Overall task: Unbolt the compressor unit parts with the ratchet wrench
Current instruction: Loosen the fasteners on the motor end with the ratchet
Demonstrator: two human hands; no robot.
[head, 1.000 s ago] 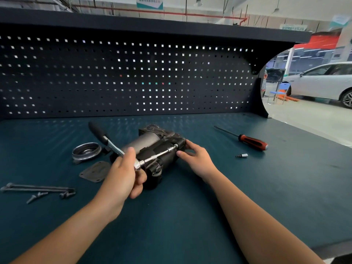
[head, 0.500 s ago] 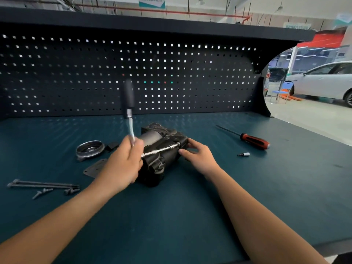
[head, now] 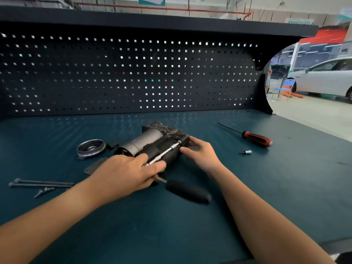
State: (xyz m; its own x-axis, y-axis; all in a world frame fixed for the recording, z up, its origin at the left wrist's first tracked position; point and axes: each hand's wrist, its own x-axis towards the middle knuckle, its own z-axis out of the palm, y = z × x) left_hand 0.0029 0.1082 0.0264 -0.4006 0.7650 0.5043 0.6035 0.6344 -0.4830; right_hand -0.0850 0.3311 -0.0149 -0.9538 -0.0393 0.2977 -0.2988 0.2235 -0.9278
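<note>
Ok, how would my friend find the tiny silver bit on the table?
Start at the white car on the right, then come down to the red-handled screwdriver on the blue table. Just in front lies the bit: stubby, silver, no handle.

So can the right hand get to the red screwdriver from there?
Probably yes. The right hand holds the compressor; the red screwdriver lies to its right, with only a small bit near the path. It must let go first.

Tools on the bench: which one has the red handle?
The screwdriver, right of the compressor; the ratchet wrench in the left hand has a black one.
</note>
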